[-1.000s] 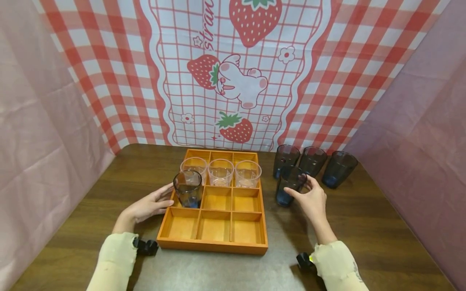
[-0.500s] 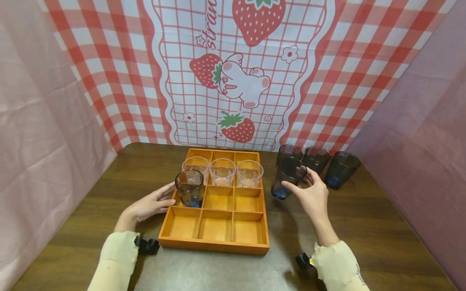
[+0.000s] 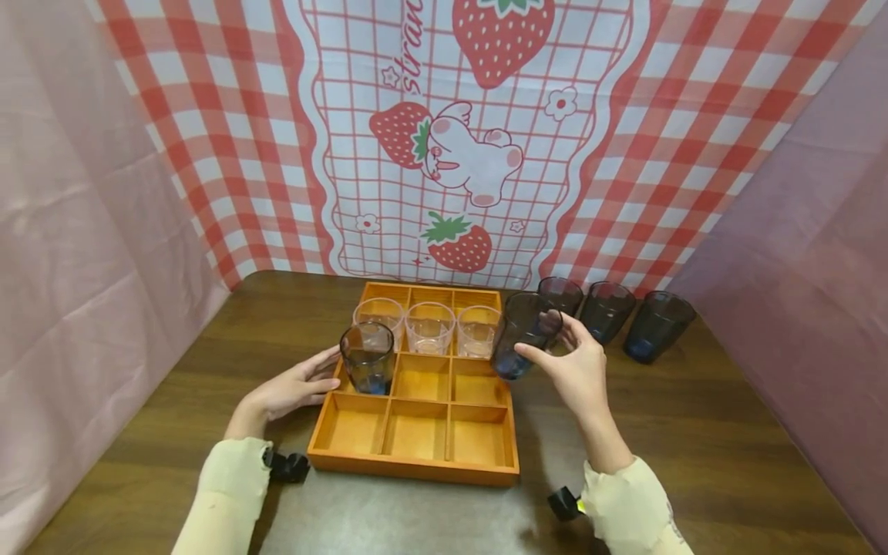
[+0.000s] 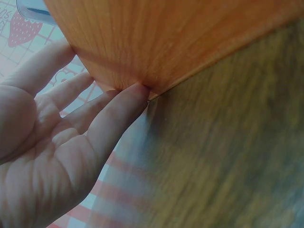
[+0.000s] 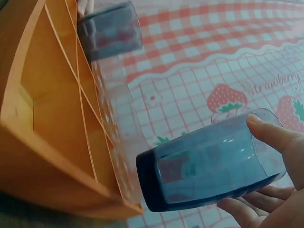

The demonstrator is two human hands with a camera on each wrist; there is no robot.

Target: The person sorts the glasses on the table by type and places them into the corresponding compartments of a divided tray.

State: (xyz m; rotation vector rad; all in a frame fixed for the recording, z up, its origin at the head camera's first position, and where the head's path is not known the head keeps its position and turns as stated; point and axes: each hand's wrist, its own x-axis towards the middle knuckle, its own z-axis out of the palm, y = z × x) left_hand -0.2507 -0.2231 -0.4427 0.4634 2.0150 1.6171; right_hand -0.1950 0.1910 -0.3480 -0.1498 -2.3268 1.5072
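My right hand [image 3: 572, 368] grips a dark tinted glass [image 5: 213, 166] between thumb and fingers, held in the air by the right edge of a wooden compartment box [image 3: 416, 468]. The glass's base is lower than its rim and tilted to the left. My left hand [image 3: 294, 389] rests with its fingertips [image 4: 137, 92] against the box's left side. In the middle row's left compartment stands another dark glass [image 3: 368, 362]. Across the back row sit clear glasses [image 3: 429, 331]. The middle row's other two compartments and the front row hold nothing.
Three more dark glasses [image 3: 648, 327] stand at the back right of the wooden table [image 3: 694, 432]. A red checked strawberry cloth [image 3: 458, 154] hangs behind, with pink cloth [image 3: 104, 231] at the sides.
My right hand has lifted the dark glass off the table and carried it left to the box's right edge. My left hand stays at the box.
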